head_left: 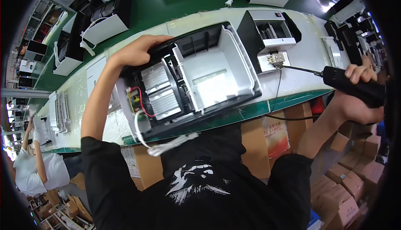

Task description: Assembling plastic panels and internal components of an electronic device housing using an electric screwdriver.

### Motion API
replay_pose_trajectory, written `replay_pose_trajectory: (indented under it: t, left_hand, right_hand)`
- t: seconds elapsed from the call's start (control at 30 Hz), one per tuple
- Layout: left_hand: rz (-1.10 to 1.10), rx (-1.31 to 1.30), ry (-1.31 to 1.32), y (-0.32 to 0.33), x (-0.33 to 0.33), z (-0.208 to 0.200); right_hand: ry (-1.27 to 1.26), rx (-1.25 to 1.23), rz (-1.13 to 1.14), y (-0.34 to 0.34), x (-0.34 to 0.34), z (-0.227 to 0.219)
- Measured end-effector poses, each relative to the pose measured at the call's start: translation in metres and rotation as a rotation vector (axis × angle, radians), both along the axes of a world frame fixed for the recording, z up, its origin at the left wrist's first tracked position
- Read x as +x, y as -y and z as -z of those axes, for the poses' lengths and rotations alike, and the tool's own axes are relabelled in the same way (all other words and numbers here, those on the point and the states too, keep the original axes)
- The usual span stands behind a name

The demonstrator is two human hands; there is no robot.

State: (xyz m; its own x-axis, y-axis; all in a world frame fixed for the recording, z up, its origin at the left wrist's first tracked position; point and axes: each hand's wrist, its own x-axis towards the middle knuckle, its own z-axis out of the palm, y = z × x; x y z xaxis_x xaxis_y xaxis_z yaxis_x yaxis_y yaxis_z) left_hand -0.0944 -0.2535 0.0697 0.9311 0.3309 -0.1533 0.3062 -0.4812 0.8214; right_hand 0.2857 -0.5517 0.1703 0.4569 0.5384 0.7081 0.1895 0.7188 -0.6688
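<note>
A black-and-white appliance housing (221, 71) lies open side up and tilted in front of me. Silvery finned parts (161, 88) and thin red and yellow wires fill its left half; a white compartment takes up the right half. My left hand (135, 52) grips the housing's far left edge, the fingertips hidden behind it. In my right hand (355, 88) is a black power screwdriver (334, 78), held level. Its long bit points left and meets a small metal block (275, 59) on the front of a black-and-white desktop box, which looks like a screw feeder (277, 42).
A bundled white power cord (173, 144) hangs over the bench's near edge. Similar units (106, 25) line the green conveyor (167, 0) beyond. White slatted parts (58, 113) sit at left, near a co-worker in white (41, 169). Cardboard boxes (351, 180) are stacked at lower right.
</note>
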Motion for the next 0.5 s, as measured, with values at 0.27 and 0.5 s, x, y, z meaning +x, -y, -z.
replay_pose_trajectory:
  t: [0.27,0.5]
  left_hand:
    - [0.227,0.567,-0.004,0.009,0.063,-0.011]
    - [0.365,0.695,0.100,0.005,0.110,0.003]
  right_hand:
    - [-0.009,0.084,0.139,0.001,0.005,0.057]
    - [-0.043,0.024,0.146,-0.014,0.007,0.066]
